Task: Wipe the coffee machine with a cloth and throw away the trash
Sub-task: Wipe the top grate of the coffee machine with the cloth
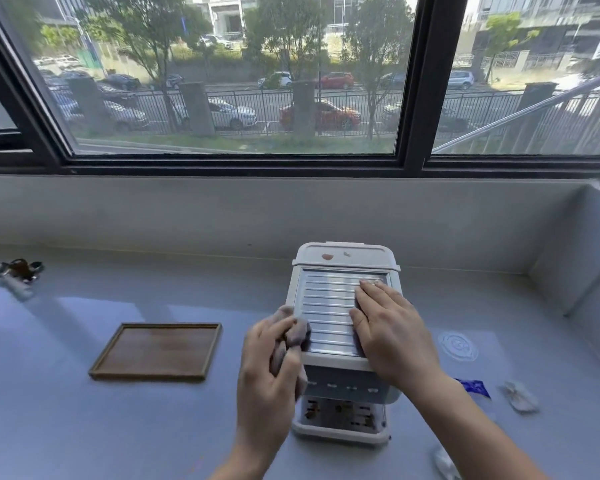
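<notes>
A white coffee machine (329, 306) with a ribbed metal top stands on the grey counter. My left hand (267, 386) grips a bunched grey cloth (297, 332) against the machine's front left edge. My right hand (392, 330) lies flat on the right side of the ribbed top, fingers straight. A blue and white wrapper (475, 388) and crumpled clear scraps (518, 396) lie on the counter to the right of the machine. Another crumpled scrap (444, 462) sits near the bottom edge.
A brown wooden tray (156, 351) lies flat to the left of the machine. A crumpled dark and silver wrapper (18, 273) sits at the far left. A clear round lid (458, 346) rests at the right. A wall and a window close off the back of the counter.
</notes>
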`<state>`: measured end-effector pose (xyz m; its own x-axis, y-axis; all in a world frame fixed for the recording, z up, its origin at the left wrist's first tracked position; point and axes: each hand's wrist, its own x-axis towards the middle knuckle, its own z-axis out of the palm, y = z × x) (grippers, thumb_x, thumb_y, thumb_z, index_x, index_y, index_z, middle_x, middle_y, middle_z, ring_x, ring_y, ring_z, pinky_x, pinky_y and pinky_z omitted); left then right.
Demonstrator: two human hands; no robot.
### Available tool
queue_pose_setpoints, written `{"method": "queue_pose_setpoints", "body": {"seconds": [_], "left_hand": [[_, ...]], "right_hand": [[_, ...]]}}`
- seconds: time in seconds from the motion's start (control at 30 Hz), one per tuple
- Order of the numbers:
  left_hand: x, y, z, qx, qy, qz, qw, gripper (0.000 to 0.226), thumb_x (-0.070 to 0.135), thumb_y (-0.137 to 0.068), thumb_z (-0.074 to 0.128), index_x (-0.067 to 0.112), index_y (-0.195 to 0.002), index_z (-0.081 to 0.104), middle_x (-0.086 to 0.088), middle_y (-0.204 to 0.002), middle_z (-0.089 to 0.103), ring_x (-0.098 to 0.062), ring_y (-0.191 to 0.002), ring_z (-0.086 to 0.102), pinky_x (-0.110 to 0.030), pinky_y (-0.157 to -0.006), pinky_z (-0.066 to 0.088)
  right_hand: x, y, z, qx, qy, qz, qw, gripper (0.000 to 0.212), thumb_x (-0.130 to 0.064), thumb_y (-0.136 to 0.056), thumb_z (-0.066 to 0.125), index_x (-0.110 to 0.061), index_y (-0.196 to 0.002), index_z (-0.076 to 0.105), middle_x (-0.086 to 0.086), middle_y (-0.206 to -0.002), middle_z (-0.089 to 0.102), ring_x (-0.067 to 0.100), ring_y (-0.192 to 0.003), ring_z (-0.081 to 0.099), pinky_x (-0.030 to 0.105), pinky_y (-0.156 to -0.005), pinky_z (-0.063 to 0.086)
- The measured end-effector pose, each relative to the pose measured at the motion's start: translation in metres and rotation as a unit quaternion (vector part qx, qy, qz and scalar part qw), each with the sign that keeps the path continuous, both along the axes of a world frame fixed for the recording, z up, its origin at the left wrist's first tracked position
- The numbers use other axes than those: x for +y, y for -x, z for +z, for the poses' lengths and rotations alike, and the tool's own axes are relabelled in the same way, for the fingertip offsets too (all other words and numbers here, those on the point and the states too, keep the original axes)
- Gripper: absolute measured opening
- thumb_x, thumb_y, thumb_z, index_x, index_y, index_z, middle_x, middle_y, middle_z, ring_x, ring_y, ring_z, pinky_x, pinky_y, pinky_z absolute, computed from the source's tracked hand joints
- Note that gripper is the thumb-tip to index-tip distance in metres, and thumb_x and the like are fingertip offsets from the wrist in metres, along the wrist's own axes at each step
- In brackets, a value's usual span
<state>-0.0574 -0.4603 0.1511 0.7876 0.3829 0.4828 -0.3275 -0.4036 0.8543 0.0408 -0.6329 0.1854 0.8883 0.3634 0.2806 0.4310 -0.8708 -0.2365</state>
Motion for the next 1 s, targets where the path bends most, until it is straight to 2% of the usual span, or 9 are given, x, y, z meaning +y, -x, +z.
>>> {"method": "queue_pose_setpoints", "body": {"seconds": [0.13,0.27,0.4,0.5,0.63,0.73,0.87,0.93,1.0], "left_hand": [[-0.043,0.021,-0.026,-0.01,0.122,0.054,0.991,0.037,0.018,-0.093,0.056,0.031,-0.128,0.059,0.008,-0.144,0.045,-0.023,-0.09,0.065,-0.033,-0.058,0.055],[-0.023,-0.02,-0.002,0.021,0.319,0.054,0.946,0.028,0.014,-0.098,0.052,0.026,-0.119,0.066,0.003,-0.102,0.071,-0.012,-0.054,0.049,-0.026,-0.047,0.045],[0.022,-0.058,0.018,0.135,0.268,-0.075,0.951,0.034,0.011,-0.094,0.054,0.023,-0.123,0.064,0.007,-0.114,0.071,-0.008,-0.102,0.066,-0.028,-0.087,0.052],[0.031,-0.09,0.024,0.18,0.253,-0.084,0.947,0.032,0.015,-0.093,0.052,0.02,-0.123,0.063,0.001,-0.116,0.07,-0.015,-0.104,0.066,-0.036,-0.091,0.052],[0.028,-0.13,0.037,0.211,0.322,-0.044,0.922,0.024,0.009,-0.091,0.046,0.01,-0.086,0.07,-0.008,-0.081,0.056,-0.018,-0.068,0.047,-0.03,-0.066,0.04],[0.028,-0.138,0.045,0.262,0.358,0.007,0.896,0.028,0.007,-0.088,0.047,0.015,-0.061,0.051,-0.001,-0.059,0.046,-0.016,-0.057,0.04,-0.029,-0.056,0.035],[0.021,-0.094,0.037,0.263,0.254,-0.039,0.93,0.015,0.019,-0.086,0.044,0.01,-0.085,0.056,-0.007,-0.071,0.051,-0.02,-0.065,0.045,-0.036,-0.062,0.04],[0.018,-0.066,0.031,0.218,0.057,-0.006,0.974,0.029,0.029,-0.088,0.047,0.028,-0.11,0.065,0.014,-0.084,0.065,-0.009,-0.072,0.057,-0.029,-0.066,0.046],[0.01,-0.054,0.033,0.138,-0.2,0.026,0.97,0.032,0.028,-0.089,0.052,0.033,-0.118,0.064,0.02,-0.118,0.062,-0.002,-0.106,0.055,-0.026,-0.089,0.046]], "right_hand": [[0.0,0.002,-0.001,0.004,-0.011,-0.001,1.0,0.049,-0.037,-0.103,0.033,-0.016,-0.145,0.044,0.001,-0.154,0.039,0.016,-0.144,0.028,0.031,-0.12,0.017],[-0.001,0.003,0.001,0.007,-0.01,0.003,1.0,0.049,-0.037,-0.103,0.033,-0.015,-0.146,0.042,0.0,-0.155,0.037,0.015,-0.145,0.027,0.029,-0.121,0.015],[-0.001,0.003,0.001,0.005,-0.014,0.005,1.0,0.05,-0.038,-0.102,0.034,-0.015,-0.145,0.043,0.0,-0.155,0.038,0.014,-0.145,0.027,0.029,-0.121,0.014],[0.0,0.002,0.001,-0.001,-0.014,0.002,1.0,0.05,-0.039,-0.102,0.034,-0.015,-0.145,0.044,0.0,-0.154,0.039,0.016,-0.144,0.028,0.029,-0.121,0.015],[0.0,0.003,0.002,0.001,-0.027,0.002,1.0,0.049,-0.038,-0.102,0.033,-0.017,-0.144,0.044,0.0,-0.154,0.039,0.017,-0.143,0.029,0.03,-0.12,0.018],[-0.001,0.002,0.002,-0.001,-0.026,0.002,1.0,0.049,-0.039,-0.102,0.031,-0.018,-0.145,0.043,-0.002,-0.154,0.038,0.016,-0.144,0.028,0.03,-0.12,0.017],[0.0,0.003,0.0,-0.01,-0.049,-0.007,0.999,0.046,-0.038,-0.102,0.035,-0.018,-0.142,0.047,-0.002,-0.152,0.042,0.016,-0.142,0.032,0.028,-0.119,0.019],[0.002,0.001,-0.001,-0.019,-0.052,-0.01,0.998,0.045,-0.036,-0.101,0.038,-0.017,-0.14,0.05,0.0,-0.15,0.045,0.017,-0.14,0.036,0.028,-0.118,0.02],[0.002,0.0,-0.003,-0.025,-0.057,-0.009,0.998,0.044,-0.034,-0.101,0.04,-0.016,-0.139,0.051,0.001,-0.149,0.046,0.017,-0.139,0.037,0.029,-0.118,0.021]]}}
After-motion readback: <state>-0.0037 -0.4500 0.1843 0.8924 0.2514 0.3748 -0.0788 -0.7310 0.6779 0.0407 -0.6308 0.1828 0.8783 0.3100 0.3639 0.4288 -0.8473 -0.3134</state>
